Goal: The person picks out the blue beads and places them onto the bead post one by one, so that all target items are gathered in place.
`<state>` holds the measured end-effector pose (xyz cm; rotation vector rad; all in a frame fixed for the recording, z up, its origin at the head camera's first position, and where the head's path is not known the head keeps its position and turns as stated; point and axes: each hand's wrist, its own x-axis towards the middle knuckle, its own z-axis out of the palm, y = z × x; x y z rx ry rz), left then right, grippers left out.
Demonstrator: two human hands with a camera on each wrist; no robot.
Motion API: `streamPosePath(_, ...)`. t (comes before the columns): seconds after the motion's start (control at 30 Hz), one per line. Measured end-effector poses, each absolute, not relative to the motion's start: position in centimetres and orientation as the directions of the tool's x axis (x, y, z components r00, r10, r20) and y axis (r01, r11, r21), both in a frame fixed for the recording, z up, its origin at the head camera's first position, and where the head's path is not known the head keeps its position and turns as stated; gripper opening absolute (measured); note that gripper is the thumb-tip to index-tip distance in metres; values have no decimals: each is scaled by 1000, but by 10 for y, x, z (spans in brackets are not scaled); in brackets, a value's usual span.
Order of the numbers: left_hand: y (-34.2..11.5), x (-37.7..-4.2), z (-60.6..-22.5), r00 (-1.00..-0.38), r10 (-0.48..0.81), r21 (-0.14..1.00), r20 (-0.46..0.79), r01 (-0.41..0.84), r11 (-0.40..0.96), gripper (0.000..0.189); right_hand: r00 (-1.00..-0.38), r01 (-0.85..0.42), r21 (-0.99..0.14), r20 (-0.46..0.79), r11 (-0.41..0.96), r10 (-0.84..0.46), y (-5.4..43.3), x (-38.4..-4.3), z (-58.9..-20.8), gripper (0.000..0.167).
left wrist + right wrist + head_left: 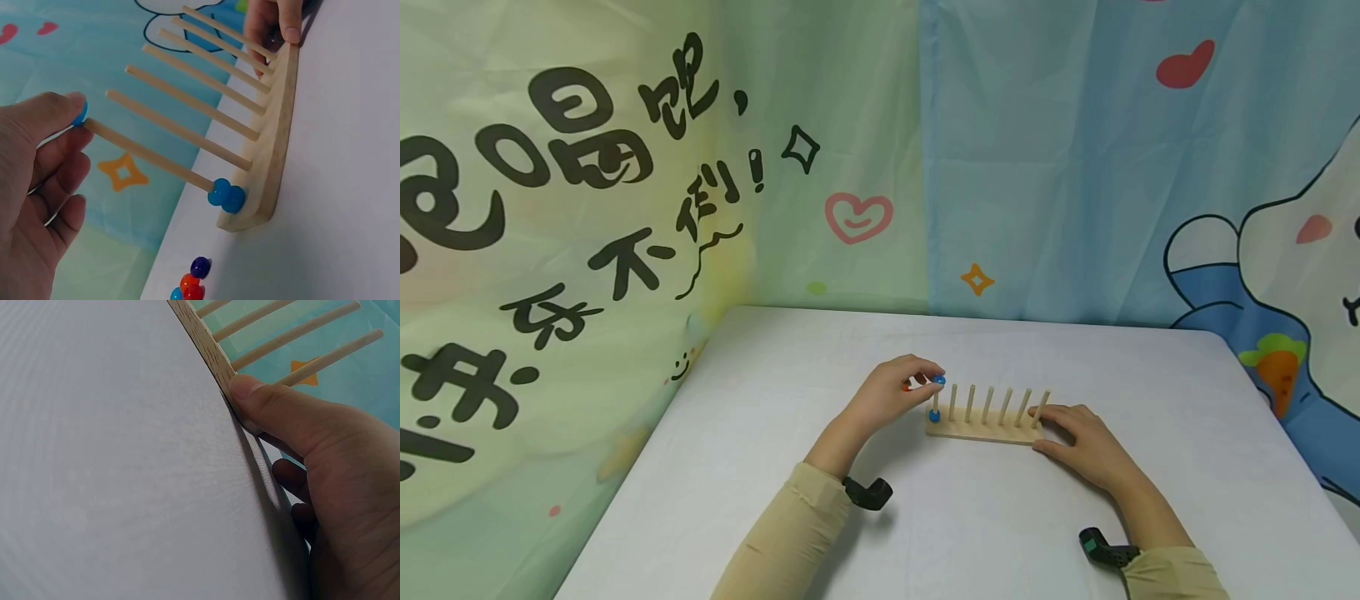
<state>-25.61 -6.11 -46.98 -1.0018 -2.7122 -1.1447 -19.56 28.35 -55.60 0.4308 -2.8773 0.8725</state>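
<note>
A wooden peg rack (pixel 981 432) stands on the table, its upright pegs in one row. My left hand (pixel 895 393) pinches a blue bead (pixel 81 115) between thumb and index finger, right at the tip of the leftmost peg (pixel 150 154); the fingertips partly cover the bead. At the foot of that same peg sit two blue beads (pixel 228 195), against the base. With thumb and fingers, my right hand (pixel 1086 446) grips the far right end of the base, the thumb (pixel 245 387) on its front edge. The other pegs carry no beads.
Several loose beads lie on the table past the rack's left end, among them a dark blue bead (pixel 200 267) and a red bead (pixel 194 292); the left hand mostly hides them in the head view. Printed curtains (pixel 1037 167) hang behind the white table (pixel 985 533).
</note>
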Motion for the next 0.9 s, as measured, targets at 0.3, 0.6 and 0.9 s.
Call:
streamPosePath(0.3, -61, -256, -474, -798, 544, 629, 261, 568, 531, 26, -955, -295, -525, 164, 798, -246, 284, -196, -555, 55)
streamPosePath(0.6, -62, -254, -480, -809, 527, 645, 259, 551, 529, 28, -955, -296, -527, 165, 797, -245, 284, -196, -554, 54)
streamPosePath(0.9, -62, -256, -497, -824, 527, 677, 206, 509, 531, 27, -954, -301, -537, 170, 788, -249, 284, -197, -554, 52)
